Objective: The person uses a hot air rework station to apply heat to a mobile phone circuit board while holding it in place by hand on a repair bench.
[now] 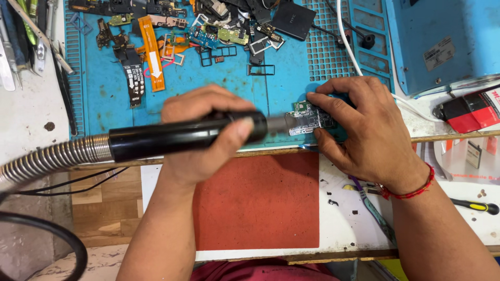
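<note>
1. Nearest the camera, a red mat (260, 203) lies on a white sheet at the bench's near edge, between the person's two forearms.
2. A small screwdriver with a yellow-and-black handle (476, 206) rests on the white sheet toward the near right corner, right of the right wrist, which wears a red thread band (411, 191).
3. The left hand (200, 138) is closed around the black handle of a hot-air tool (182, 136), held level. Its ribbed metal hose (49, 158) runs off past the bench's left edge, and its metal nozzle points right, its tip at the board's left edge.
4. The right hand (364, 127) bears down on a small green circuit board (308, 117), fingertips pinning its top and right edges. The board lies on the near edge of the blue work mat (219, 86), about mid-bench.
5. Farther back, the blue mat's far edge is strewn with flex cables, an orange ribbon cable (151, 52), small frames and a dark square part (294, 20).
6. Tweezers and hand tools (31, 36) lie at the far left corner; a blue machine housing (442, 41) stands at the far right corner.
</note>
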